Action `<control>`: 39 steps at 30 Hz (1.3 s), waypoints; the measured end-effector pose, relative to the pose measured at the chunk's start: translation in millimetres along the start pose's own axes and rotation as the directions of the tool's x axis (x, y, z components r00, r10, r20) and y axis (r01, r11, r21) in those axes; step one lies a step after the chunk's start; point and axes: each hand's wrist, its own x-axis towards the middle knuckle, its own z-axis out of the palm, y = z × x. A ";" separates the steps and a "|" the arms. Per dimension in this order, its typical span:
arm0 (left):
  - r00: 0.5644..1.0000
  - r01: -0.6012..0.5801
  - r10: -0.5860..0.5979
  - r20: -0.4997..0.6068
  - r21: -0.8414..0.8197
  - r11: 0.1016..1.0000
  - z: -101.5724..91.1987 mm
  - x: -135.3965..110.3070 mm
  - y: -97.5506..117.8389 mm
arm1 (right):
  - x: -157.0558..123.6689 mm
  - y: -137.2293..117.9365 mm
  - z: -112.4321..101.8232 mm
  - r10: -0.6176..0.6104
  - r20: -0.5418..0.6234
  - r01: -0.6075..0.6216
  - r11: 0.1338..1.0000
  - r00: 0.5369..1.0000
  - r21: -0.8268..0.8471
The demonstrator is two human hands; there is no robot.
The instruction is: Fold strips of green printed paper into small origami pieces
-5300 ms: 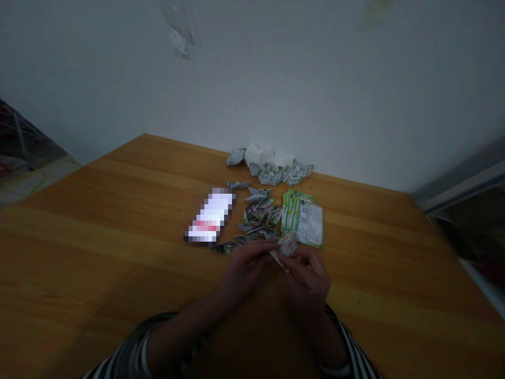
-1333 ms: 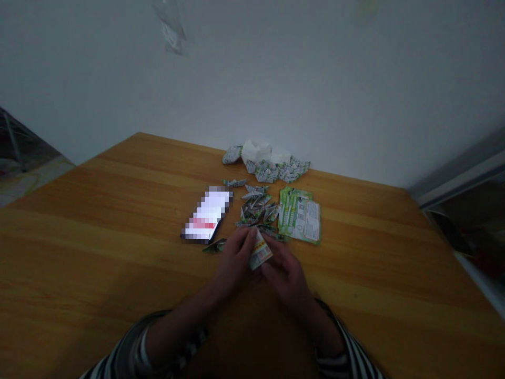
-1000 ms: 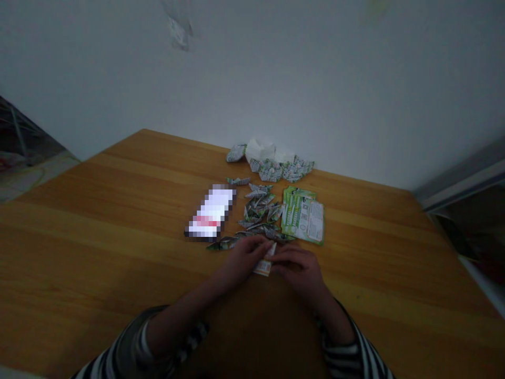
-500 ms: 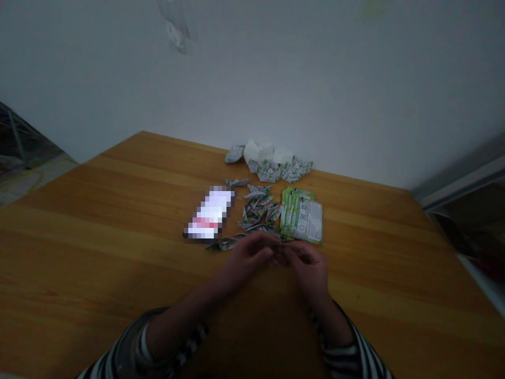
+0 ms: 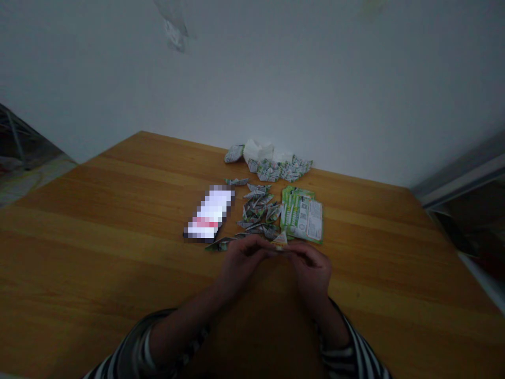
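My left hand and my right hand meet above the front of the pile, and their fingertips pinch a small folded paper piece with a pale printed face. Most of that piece is hidden by my fingers. Just beyond my hands lies a loose heap of small folded printed-paper boats. One dark-green folded piece sits near my left hand. A stack of green printed paper sheets lies just beyond my right hand, apart from it.
A phone with a bright, pixelated screen lies left of the heap on the wooden table. White tissue and crumpled folded paper lie by the far edge, against a white wall.
The paper piece in my hands is now a narrower folded shape, pinched at my fingertips and held higher. My hands have come closer together over the table's middle. The items on the table look unmoved.
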 end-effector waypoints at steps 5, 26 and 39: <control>0.997 0.071 -0.071 0.004 -0.118 0.990 4.0 -0.1 1.9 | -0.4 -3.8 5.8 0.121 -0.034 -0.120 0.992 0.992 0.030; 0.969 0.215 -0.153 0.192 -0.360 0.908 9.5 0.4 -6.3 | 6.6 -0.1 10.8 0.291 0.104 -0.309 0.912 0.951 0.271; 0.976 0.216 -0.209 0.054 -0.220 0.951 -1.4 7.7 1.6 | 15.0 -1.1 -0.1 0.195 0.245 -0.199 0.980 0.950 -0.009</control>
